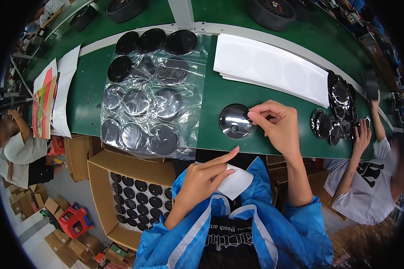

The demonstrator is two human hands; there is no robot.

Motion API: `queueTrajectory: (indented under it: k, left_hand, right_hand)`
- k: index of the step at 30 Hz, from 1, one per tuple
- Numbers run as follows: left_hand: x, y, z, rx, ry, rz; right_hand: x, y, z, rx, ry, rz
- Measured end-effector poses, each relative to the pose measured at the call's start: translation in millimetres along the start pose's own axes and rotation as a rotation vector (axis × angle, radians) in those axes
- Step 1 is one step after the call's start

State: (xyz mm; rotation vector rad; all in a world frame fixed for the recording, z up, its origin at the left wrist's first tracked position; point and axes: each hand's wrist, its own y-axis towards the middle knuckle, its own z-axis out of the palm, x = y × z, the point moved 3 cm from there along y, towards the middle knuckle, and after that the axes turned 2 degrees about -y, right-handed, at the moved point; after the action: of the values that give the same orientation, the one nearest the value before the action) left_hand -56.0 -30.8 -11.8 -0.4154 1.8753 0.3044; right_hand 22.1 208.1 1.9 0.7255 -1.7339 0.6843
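Note:
A glossy black disc (229,117) with a small round hole near its lower edge lies on the green bench in front of me. My right hand (278,123) pinches at the disc's right rim with thumb and forefinger; whether a thin film is between them, I cannot tell. Closer to my body, my left hand (199,183) grips a small white sheet of paper (236,183) between thumb and fingers. Its forefinger stretches toward the bench edge. To the left, clear plastic sheeting (193,112) covers rows of similar black round pieces (167,104).
White sheets with faint circles (269,65) lie stacked behind the disc. Wrapped black pieces (341,96) are heaped to the right, near a co-worker's hand (362,136). An open carton (98,179) of black discs stands below the bench at left. Papers (67,89) sit far left.

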Motion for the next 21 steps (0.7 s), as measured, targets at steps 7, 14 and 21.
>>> queueTrajectory:
  k: [7,14,21]
  left_hand:
    - [1,2,0,-0.015,0.002,0.032]
    - [41,-44,-8,0.021,-0.416,-0.501]
    - [160,-109,-60,-0.349,-0.313,-0.685]
  right_hand:
    - [10,-3,0,-0.004,-0.087,0.011]
    - [55,-40,-17,-0.225,-0.719,-0.494]
    - [42,-36,-34,0.005,-0.973,-0.336]
